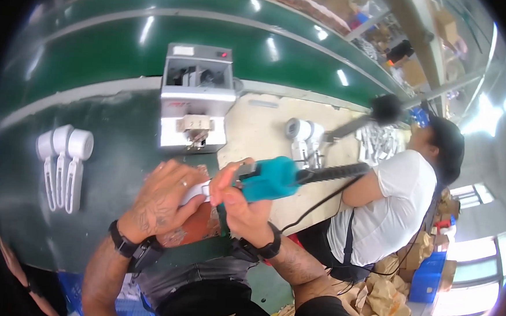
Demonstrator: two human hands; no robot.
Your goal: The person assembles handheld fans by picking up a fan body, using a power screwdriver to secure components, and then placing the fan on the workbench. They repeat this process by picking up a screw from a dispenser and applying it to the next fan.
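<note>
My left hand (161, 196) presses down on a white plastic part (196, 190) that lies on a reddish-brown pad (199, 224) at the bench's near edge. My right hand (241, 201) grips a teal electric screwdriver (272, 179), its tip pointing at the white part next to my left fingers. A black coiled cable (336, 173) runs from the tool's rear toward the right. Most of the white part is hidden under my fingers.
A grey and white box-shaped machine (197, 99) stands behind my hands. Three white plastic housings (62, 164) lie to the left on the dark green bench (110, 126). More white parts (303, 135) stand on a beige mat. A co-worker in a white shirt (392, 207) sits at right. A green conveyor (213, 45) runs behind.
</note>
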